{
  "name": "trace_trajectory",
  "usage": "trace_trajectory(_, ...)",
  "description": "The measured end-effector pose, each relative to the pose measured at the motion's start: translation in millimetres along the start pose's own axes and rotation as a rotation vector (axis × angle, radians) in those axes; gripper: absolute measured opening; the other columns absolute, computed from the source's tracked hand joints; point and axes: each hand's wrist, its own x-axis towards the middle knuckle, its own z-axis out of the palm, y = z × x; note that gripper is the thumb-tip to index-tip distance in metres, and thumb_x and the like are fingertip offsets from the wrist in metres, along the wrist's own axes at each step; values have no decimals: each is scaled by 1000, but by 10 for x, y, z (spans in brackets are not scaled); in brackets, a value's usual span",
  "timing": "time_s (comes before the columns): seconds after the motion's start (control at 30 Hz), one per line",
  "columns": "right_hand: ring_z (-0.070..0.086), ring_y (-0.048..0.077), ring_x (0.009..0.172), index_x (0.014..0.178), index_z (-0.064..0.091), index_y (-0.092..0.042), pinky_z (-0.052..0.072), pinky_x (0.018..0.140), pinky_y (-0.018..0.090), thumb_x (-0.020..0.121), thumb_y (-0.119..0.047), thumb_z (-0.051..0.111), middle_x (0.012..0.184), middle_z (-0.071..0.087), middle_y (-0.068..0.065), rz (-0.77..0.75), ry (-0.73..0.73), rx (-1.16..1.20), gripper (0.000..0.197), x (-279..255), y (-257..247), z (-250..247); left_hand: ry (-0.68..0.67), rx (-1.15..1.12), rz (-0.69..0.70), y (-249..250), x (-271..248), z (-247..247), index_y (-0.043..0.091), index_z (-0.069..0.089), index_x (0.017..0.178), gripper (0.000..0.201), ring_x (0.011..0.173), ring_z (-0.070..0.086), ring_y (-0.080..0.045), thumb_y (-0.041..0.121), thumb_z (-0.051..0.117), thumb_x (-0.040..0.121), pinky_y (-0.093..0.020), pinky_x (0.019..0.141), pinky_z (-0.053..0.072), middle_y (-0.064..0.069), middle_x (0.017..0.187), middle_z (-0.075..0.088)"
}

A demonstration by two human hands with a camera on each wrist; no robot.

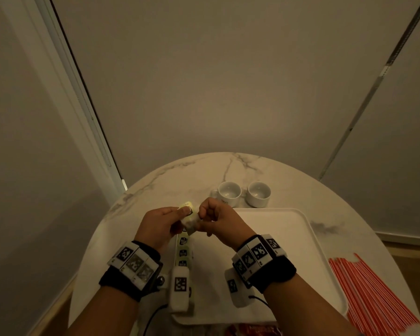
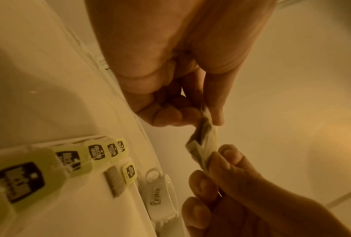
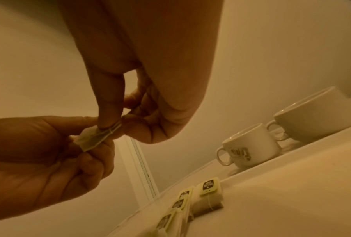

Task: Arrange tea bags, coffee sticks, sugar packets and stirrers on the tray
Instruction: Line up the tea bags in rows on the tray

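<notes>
Both hands hold one tea bag [image 1: 190, 220] in the air over the far left corner of the white tray [image 1: 284, 241]. My left hand [image 1: 181, 218] pinches one end and my right hand [image 1: 204, 219] pinches the other. Its yellow tag [image 1: 187, 204] sticks up past my left thumb. The wrist views show the same bag [image 2: 203, 144] [image 3: 92, 137] held between left hand [image 2: 203, 118] and right hand [image 3: 118, 126]. A row of tea bags [image 1: 183, 251] [image 2: 73, 158] [image 3: 207, 198] with yellow tags lies along the tray's left edge.
Two white cups [image 1: 229, 192] [image 1: 258, 194] stand on the round marble table [image 1: 155, 180] just beyond the tray. A bundle of red stirrers [image 1: 374, 294] lies at the table's right edge. Red packets [image 1: 252, 329] show at the bottom edge.
</notes>
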Motion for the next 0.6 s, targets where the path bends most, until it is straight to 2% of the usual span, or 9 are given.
trace_trajectory(0.1,55,16,64,81,49,-11,47,54,25,79,10,66,70,58,2,32,65,60,27,-7,34,-7,-33,51,8,-12,-2,-37,4,75,85,15,66,61,-20,17,70,82,-29,60,46,-17,77,69)
trace_trajectory(0.2,59,20,69,81,49,-11,50,56,26,80,11,64,75,59,11,57,166,161,26,-13,72,13,-71,213,74,-12,-19,-57,15,75,90,12,78,65,-19,23,72,81,-32,65,47,-10,86,73)
trace_trajectory(0.27,59,25,75,82,48,-12,51,57,26,79,8,67,82,59,17,54,206,185,28,-12,93,42,-77,347,165,-8,-46,-37,17,76,87,8,74,65,-12,17,73,80,-24,63,48,-6,83,74)
trace_trajectory(0.33,60,26,76,83,47,-12,51,57,27,76,4,72,85,60,17,55,219,216,30,-16,105,83,-60,443,249,-3,-69,-14,21,76,85,11,71,65,-5,12,74,79,-15,60,47,0,80,74)
trace_trajectory(0.4,63,25,74,87,46,-10,51,57,29,75,3,74,86,62,16,65,215,275,34,-21,130,133,-32,500,317,-4,-71,-2,24,74,84,17,72,67,-4,8,75,78,-14,64,49,2,78,74)
trace_trajectory(0.6,65,25,64,94,38,-12,54,58,31,74,12,68,72,56,11,133,227,437,44,-38,192,224,26,588,415,-45,-66,39,17,67,95,23,68,61,0,1,69,79,-8,61,46,0,75,67)
